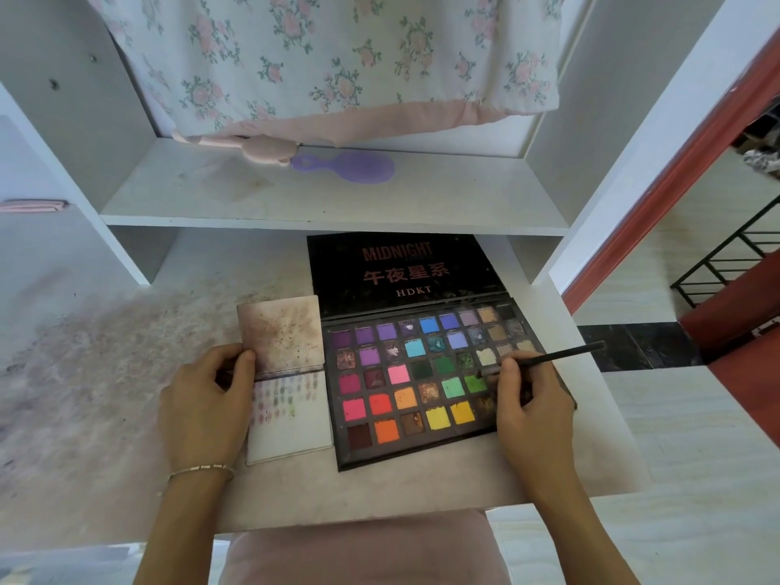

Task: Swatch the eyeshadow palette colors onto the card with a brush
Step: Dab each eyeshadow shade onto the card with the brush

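1. Palette (426, 382) lies open on tabletop (126, 373), card (291, 420) touching it at 9 o'clock.
2. Right hand (527, 407) grip pinched on brush (548, 357), tip over pans at palette's 3 o'clock edge.
3. Left hand (207, 407) grip pinching card's stained flap (280, 333).

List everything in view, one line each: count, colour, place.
palette: 1, black, many-coloured pans, open on the desk, centre-right
card: 1, white, faint swatches on top part, left of palette
stained sheet: 1, pinkish brown, above the card
brush: 1, black, over the palette's right side
hairbrush: 1, purple, on the shelf
cloth: 1, white floral, pink hem, hanging over the shelf
bracelet: 1, silver, left wrist
left hand: holds the sheet's left edge
right hand: grips the brush
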The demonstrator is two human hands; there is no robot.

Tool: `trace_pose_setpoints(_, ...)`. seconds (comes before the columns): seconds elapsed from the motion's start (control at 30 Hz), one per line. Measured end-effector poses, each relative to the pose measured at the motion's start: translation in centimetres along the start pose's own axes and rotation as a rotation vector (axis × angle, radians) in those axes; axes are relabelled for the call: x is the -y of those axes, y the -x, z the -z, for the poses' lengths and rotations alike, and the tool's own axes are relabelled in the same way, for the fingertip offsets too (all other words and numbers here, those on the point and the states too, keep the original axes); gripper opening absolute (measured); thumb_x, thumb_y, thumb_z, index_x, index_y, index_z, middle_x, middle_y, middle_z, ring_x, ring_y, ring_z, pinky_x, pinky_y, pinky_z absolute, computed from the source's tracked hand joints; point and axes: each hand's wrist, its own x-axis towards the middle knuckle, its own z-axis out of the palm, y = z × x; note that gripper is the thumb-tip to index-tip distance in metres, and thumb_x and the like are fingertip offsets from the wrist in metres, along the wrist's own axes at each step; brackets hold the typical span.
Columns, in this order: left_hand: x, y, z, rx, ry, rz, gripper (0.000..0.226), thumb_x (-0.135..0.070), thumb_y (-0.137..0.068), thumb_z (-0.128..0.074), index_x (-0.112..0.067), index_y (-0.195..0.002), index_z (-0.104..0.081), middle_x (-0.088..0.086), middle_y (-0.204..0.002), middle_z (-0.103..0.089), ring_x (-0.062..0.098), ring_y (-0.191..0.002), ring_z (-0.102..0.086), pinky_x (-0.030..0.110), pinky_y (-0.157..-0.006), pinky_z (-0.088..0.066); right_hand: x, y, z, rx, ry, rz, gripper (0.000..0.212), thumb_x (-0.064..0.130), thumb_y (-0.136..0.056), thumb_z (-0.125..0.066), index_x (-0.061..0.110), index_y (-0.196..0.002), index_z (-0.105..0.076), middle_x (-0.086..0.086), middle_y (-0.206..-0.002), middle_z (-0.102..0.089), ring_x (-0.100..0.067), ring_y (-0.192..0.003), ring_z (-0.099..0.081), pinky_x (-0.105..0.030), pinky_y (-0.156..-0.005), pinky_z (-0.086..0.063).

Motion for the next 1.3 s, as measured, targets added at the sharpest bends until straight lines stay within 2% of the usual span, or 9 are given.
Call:
trace_pose_setpoints(0.07,-0.1,0.0,0.0,0.004,0.011,0.005,0.014,-0.018,-0.086,-0.057,-0.013,-0.090,-0.069,0.007,-0.081,-0.068,0.015,-0.070,-0.050,0.027,-0.059,-0.031,0.6,0.5,-0.6,0.046,-0.045,0.004,0.026,0.012,-0.092,-0.048,0.034,-0.078,-0.047,0.011,-0.077,-0.059,0.011,-0.078,-0.059,-0.006,-0.051,-0.046)
trace_pose_setpoints(0.17,-0.2,0.1,0.0,0.022,0.018,0.009,0.015,-0.020,-0.086,-0.056,-0.015,-0.091,-0.070,0.006,-0.080,-0.068,0.016,-0.070,-0.052,0.027,-0.060,-0.034,1.9,1.2,-1.7,0.064,-0.100,0.051,0.028,0.010,-0.091,-0.049,0.034,-0.076,-0.049,0.012,-0.064,-0.061,0.006,-0.071,-0.060,-0.009,-0.050,-0.047)
trace_pose_setpoints(0.27,-0.3,0.1,0.1,0.031,0.017,0.013,0.016,-0.023,-0.087,-0.056,-0.017,-0.092,-0.069,0.005,-0.080,-0.068,0.017,-0.070,-0.054,0.027,-0.062,-0.038,3.4,2.1,-3.4,0.120,-0.182,0.089,0.027,0.008,-0.090,-0.050,0.033,-0.080,-0.050,0.022,-0.077,-0.064,0.001,-0.070,-0.061,-0.010,-0.054,-0.047)
trace_pose_setpoints(0.4,-0.2,0.1,0.3,0.038,0.023,0.025,0.016,-0.024,-0.086,-0.056,-0.018,-0.093,-0.069,0.006,-0.081,-0.067,0.022,-0.077,-0.058,0.033,-0.066,-0.046,5.1,3.3,-6.1,0.229,-0.263,0.106,0.023,0.006,-0.089,-0.053,0.028,-0.081,-0.052,0.019,-0.076,-0.067,-0.005,-0.061,-0.060,-0.010,-0.052,-0.044)
trace_pose_setpoints(0.57,-0.5,0.1,0.5,0.066,0.031,0.044,0.018,-0.026,-0.087,-0.054,-0.020,-0.096,-0.068,0.003,-0.084,-0.068,0.023,-0.085,-0.059,0.042,-0.077,-0.049,6.3,3.8,-8.8,0.335,-0.181,0.126,0.021,0.017,-0.088,-0.056,0.034,-0.077,-0.051,0.009,-0.067,-0.062,-0.006,-0.067,-0.058,-0.013,-0.057,-0.045)
trace_pose_setpoints(0.7,-0.5,0.1,0.7,0.069,0.051,0.051,0.017,-0.025,-0.087,-0.054,-0.020,-0.095,-0.068,0.002,-0.084,-0.068,0.023,-0.085,-0.059,0.044,-0.081,-0.047,6.2,3.9,-9.7,0.386,-0.112,0.137,0.020,0.020,-0.087,-0.056,0.036,-0.079,-0.049,0.002,-0.079,-0.065,-0.012,-0.076,-0.061,-0.023,-0.066,-0.049)
trace_pose_setpoints(1.07,-0.6,0.1,0.7,0.037,0.054,0.048,0.015,-0.024,-0.086,-0.056,-0.019,-0.092,-0.069,0.001,-0.079,-0.067,0.024,-0.080,-0.059,0.046,-0.078,-0.047,6.0,3.8,-10.2,0.420,-0.057,0.177,0.023,0.022,-0.087,-0.056,0.041,-0.080,-0.046,0.008,-0.081,-0.063,-0.010,-0.082,-0.061,-0.034,-0.073,-0.053)
trace_pose_setpoints(1.3,-0.6,0.2,0.7,0.025,0.043,0.035,0.016,-0.025,-0.086,-0.055,-0.019,-0.092,-0.069,0.000,-0.080,-0.067,0.022,-0.079,-0.059,0.045,-0.077,-0.048,5.9,3.9,-10.1,0.440,-0.019,0.207,0.026,0.021,-0.088,-0.056,0.043,-0.080,-0.043,0.008,-0.080,-0.061,-0.008,-0.080,-0.059,-0.031,-0.070,-0.053)
